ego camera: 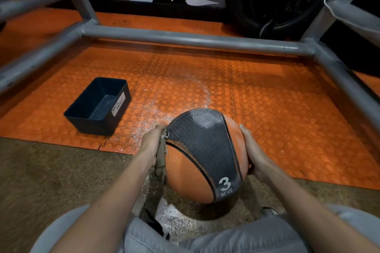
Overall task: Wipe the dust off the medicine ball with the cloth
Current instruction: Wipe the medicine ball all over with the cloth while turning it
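Head view, weight and hold: the medicine ball (205,156) is marked 3 KG, so expect it to be heavy and firm. Its textured skin should give you friction. Hold it at opposite sides.
Head view, look of the ball: orange panels with a wide dark grey band. Pale dust still coats the top of the band and the upper right panel.
Head view, place of the ball: between your two hands, just ahead of your knees, over the edge where the speckled floor meets the orange mat (287,109).
Left hand (151,144): laid flat on the ball's left side, pressing the cloth (161,162) against it. The cloth's loose end hangs below.
Right hand (254,150): fingers straight, cupping the ball's right side and holding nothing else.
Bin (98,107): dark, on the mat to your left, well apart from the ball.
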Demonstrator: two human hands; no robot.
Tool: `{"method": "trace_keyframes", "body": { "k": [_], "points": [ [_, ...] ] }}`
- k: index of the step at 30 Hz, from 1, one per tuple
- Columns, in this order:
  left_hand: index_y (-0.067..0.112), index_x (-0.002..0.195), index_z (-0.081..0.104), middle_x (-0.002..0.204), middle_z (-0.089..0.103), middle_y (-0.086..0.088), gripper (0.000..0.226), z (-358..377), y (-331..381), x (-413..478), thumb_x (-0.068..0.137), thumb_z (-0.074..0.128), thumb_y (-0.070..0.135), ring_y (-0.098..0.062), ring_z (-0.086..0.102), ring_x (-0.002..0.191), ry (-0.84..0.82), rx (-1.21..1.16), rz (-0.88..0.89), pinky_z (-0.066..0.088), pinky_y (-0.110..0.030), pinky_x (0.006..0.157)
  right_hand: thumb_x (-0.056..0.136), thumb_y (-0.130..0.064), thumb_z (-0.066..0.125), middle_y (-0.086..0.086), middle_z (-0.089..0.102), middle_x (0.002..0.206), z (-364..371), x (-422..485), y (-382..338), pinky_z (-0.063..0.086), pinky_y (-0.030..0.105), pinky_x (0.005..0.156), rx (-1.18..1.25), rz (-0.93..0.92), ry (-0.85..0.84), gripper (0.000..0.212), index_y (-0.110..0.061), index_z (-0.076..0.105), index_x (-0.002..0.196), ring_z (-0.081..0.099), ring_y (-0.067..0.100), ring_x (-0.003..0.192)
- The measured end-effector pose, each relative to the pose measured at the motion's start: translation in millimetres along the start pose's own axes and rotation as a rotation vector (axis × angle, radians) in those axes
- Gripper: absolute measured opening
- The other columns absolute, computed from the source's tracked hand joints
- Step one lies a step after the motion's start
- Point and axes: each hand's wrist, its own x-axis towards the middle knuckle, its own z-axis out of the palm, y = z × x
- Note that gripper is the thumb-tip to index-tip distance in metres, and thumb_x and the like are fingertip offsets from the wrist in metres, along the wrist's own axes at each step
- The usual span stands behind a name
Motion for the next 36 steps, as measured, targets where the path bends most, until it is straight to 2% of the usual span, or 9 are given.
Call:
{"method": "trace_keyframes", "body": {
  "k": [7,12,14,20,23,26,30,34,36],
  "points": [
    [0.011,0.107,0.061,0.056,0.062,0.000,0.021,10,-3,-1,0.096,0.050,0.025,-0.014,0.058,0.051,0.062,-0.172,0.123,0.045,-0.027,0.054,0.091,-0.051,0.050,-0.006,0.059,0.116,-1,-10,-18,0.039,0.032,0.095,-0.059,-0.188,0.148,0.028,-0.032,0.064,0.106,0.051,0.013,0.108],
    [0.013,0.100,0.062,0.086,0.065,-0.007,0.016,22,-6,-4,0.097,0.048,0.019,-0.021,0.061,0.080,0.101,-0.206,0.199,0.048,-0.030,0.076,0.092,-0.038,0.055,-0.010,0.048,0.127,-7,-8,-31,0.028,0.021,0.095,-0.202,-0.417,0.060,0.047,-0.021,0.051,0.136,0.040,0.004,0.117],
    [0.014,0.101,0.060,0.084,0.062,-0.007,0.015,24,-6,-7,0.098,0.045,0.018,-0.022,0.059,0.077,0.111,-0.185,0.227,0.049,-0.026,0.070,0.093,-0.039,0.054,-0.008,0.047,0.133,-9,-5,-34,0.028,0.021,0.098,-0.247,-0.423,0.044,0.049,-0.019,0.049,0.138,0.040,0.005,0.120],
    [0.021,0.077,0.048,0.079,0.055,0.001,0.023,31,-2,-15,0.100,0.044,0.024,-0.016,0.052,0.075,0.151,-0.132,0.217,0.038,-0.028,0.076,0.094,-0.049,0.043,0.013,0.048,0.133,7,-37,-25,0.025,0.027,0.107,-0.527,-0.778,0.346,0.054,-0.010,0.058,0.127,0.041,0.025,0.127],
    [0.009,0.094,0.057,0.090,0.062,-0.008,0.022,32,-2,-14,0.099,0.045,0.027,-0.024,0.058,0.084,0.157,-0.087,0.223,0.041,-0.030,0.076,0.081,-0.072,0.021,-0.003,0.018,0.155,24,-55,-9,0.004,0.030,0.117,-0.661,-0.767,0.216,0.086,-0.019,0.024,0.149,0.009,0.015,0.144],
    [0.002,0.108,0.055,0.085,0.065,-0.009,0.028,30,6,-19,0.097,0.047,0.026,-0.021,0.062,0.075,0.097,-0.109,0.158,0.044,-0.029,0.063,0.067,-0.088,0.004,-0.015,-0.014,0.153,23,-50,-2,-0.015,0.030,0.113,-0.846,-0.730,0.161,0.100,-0.030,-0.011,0.147,-0.022,0.003,0.138],
    [0.012,0.072,0.050,0.062,0.059,-0.001,0.021,24,25,-37,0.086,0.037,0.002,-0.013,0.057,0.058,-0.215,-0.137,0.154,0.044,-0.022,0.053,0.076,-0.075,0.018,-0.002,-0.009,0.159,14,-26,-18,-0.008,0.037,0.117,-0.818,-0.698,0.156,0.094,-0.022,-0.002,0.151,-0.013,0.011,0.144],
    [0.019,0.113,0.051,0.102,0.052,0.003,0.042,6,42,-49,0.080,0.063,-0.005,-0.009,0.053,0.089,-0.368,0.296,0.329,0.048,-0.018,0.067,0.086,-0.057,0.033,0.006,0.006,0.157,5,-13,-25,0.005,0.037,0.118,-0.655,-0.779,0.208,0.077,-0.017,0.016,0.150,0.004,0.012,0.143],
    [0.025,0.109,0.054,0.109,0.052,0.002,0.052,4,43,-49,0.067,0.081,0.009,-0.013,0.057,0.097,-0.399,0.402,0.381,0.054,-0.024,0.076,0.090,-0.056,0.032,0.007,0.025,0.149,4,-11,-25,0.017,0.038,0.115,-0.605,-0.856,0.231,0.067,-0.018,0.033,0.145,0.019,0.011,0.136]
  ]
}}
